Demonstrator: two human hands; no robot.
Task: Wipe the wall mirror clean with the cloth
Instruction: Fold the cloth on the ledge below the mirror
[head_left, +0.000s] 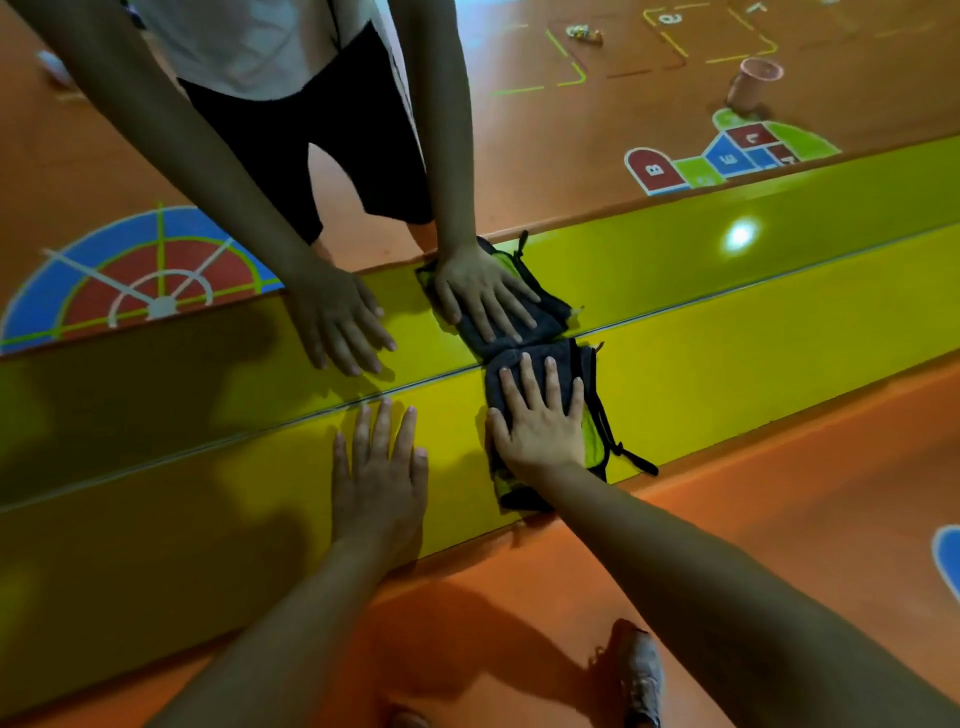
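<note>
One yellow band (727, 374) below mirror (571, 130), orange floor (779, 519); right hand (540, 426) presses cloth (501, 361).

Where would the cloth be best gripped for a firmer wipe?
The cloth lies flat under the open right hand. Probably pinch its thick folded right edge, coming from the right, where green lining and a loop stick out bare. The left hand lies on the other side.

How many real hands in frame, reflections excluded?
2. The left hand lies flat on the yellow panel below the mirror; the right hand presses flat on the dark cloth beside it. The two above are reflections.
</note>
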